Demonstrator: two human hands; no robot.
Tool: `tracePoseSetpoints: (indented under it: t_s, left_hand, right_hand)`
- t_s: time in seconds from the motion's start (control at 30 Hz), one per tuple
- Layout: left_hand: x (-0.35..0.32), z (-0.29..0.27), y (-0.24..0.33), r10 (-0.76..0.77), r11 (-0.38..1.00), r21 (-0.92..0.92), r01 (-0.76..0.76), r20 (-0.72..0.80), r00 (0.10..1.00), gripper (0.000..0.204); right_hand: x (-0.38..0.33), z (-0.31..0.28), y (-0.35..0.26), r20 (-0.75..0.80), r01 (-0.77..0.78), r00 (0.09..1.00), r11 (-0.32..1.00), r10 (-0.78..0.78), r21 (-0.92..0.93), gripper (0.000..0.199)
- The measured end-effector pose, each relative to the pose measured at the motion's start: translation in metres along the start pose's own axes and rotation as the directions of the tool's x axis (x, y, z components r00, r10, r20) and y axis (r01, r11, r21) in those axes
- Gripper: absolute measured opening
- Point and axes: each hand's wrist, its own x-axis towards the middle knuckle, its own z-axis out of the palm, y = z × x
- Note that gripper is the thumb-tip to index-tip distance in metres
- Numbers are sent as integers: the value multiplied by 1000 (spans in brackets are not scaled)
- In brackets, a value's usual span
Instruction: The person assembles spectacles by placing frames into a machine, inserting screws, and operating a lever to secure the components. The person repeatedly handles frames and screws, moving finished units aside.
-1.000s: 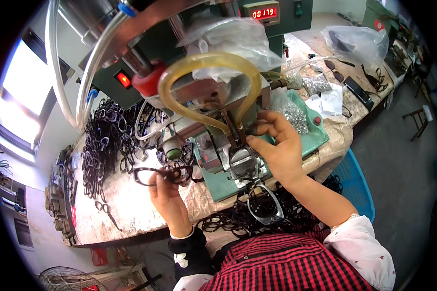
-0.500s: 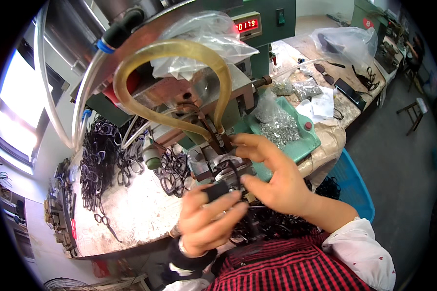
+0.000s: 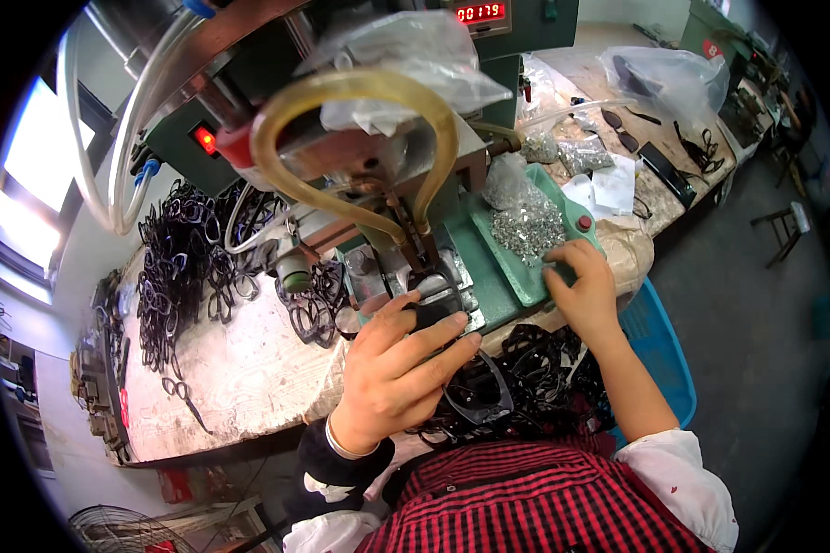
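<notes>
My left hand [image 3: 401, 369] grips a black eyeglass frame [image 3: 475, 392] and holds it against the metal fixture [image 3: 433, 281] at the base of the green machine [image 3: 415, 184]. Part of the frame hangs below my fingers, over a heap of black frames in my lap [image 3: 535, 369]. My right hand [image 3: 581, 290] reaches into the green tray [image 3: 512, 267], fingertips down among the small silver metal parts [image 3: 526, 230]. Whether it pinches one is hidden.
A yellowish tube loop [image 3: 350, 101] arches over the fixture. Piles of black frames [image 3: 180, 267] lie on the white bench at the left. A blue bin [image 3: 659, 355] stands at my right. Plastic bags and tools sit at the far right bench end [image 3: 655, 83].
My right hand has left the frame at the fixture and moved right into the green tray. My left hand has brought the frame up and now holds it alone at the fixture.
</notes>
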Motion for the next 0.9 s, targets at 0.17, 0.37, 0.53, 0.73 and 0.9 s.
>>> tracePoseSetpoints:
  t_s: [0.17,0.37,0.53,0.73,0.9]
  left_hand:
    - [-14,-3,6,-59,998,-5,59,-1,998,41]
    - [-83,-9,27,-229,927,189,324,-399,888,35]
    - [-75,-82,-19,-394,749,46,661,-770,501,15]
    - [-101,-58,-133,-474,518,589,620,-406,781,7]
    - [-144,-21,-191,-721,408,472,782,-359,593,10]
  right_hand:
    - [5,16,-22,2,117,992,927,-124,-357,10]
    - [-4,19,-7,-128,61,988,977,-88,-204,9]
    - [8,12,-16,-173,84,983,989,-62,120,13]
    - [24,38,-57,-64,81,996,958,-66,275,15]
    - [4,13,-4,-178,124,977,992,-118,21,13]
